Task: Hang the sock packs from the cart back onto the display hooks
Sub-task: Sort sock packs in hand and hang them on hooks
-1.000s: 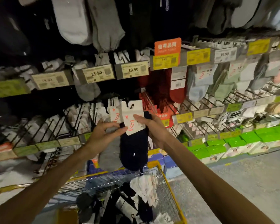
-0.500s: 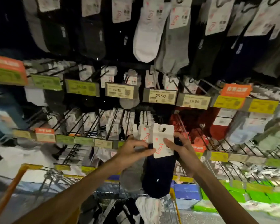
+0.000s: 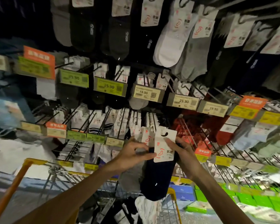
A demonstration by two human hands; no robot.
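The room in front of the display, above the wire cart [image 3: 173, 194], is open. There the navy sock pack [image 3: 164, 147] is gripped between the left hand [image 3: 131, 156] and the right hand [image 3: 183, 153]. Just behind the pack, the hooks [image 3: 122, 122] are crowded side by side with white-carded packs, so only narrow slits are left between them. Their front ends are capped by price tags [image 3: 114, 142], by which that height is barred. To the right, slanted bare wires [image 3: 188, 135] are set before red socks [image 3: 208, 125]. Overhead, the way is closed by a row of price labels [image 3: 148, 94] and hanging socks [image 3: 168, 44].
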